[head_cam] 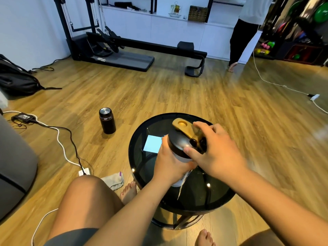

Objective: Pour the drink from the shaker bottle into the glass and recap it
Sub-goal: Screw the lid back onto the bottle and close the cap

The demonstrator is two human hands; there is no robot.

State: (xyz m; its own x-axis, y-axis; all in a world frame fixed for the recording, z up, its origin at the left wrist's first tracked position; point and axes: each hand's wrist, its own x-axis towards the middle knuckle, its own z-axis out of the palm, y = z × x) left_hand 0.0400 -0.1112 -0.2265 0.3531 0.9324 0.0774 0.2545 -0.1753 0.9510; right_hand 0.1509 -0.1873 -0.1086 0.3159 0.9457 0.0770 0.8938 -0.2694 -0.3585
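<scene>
Head view gives me the shaker bottle (181, 157) held above a round dark glass table (142, 174). My left hand (170, 164) wraps its pale body; my right hand (214, 148) grips the black lid (177, 141), fingers by the gold flip cap (184, 126) (standing open). On the floor, well apart, stands a dark flask (107, 123).

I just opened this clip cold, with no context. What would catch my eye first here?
Two bare hands at the centre: the left hand wraps the shaker bottle above a round dark glass table, while the right hand grips its black lid with the gold flip cap. Next, a dark flask stands alone on the wooden floor to the left.
</scene>
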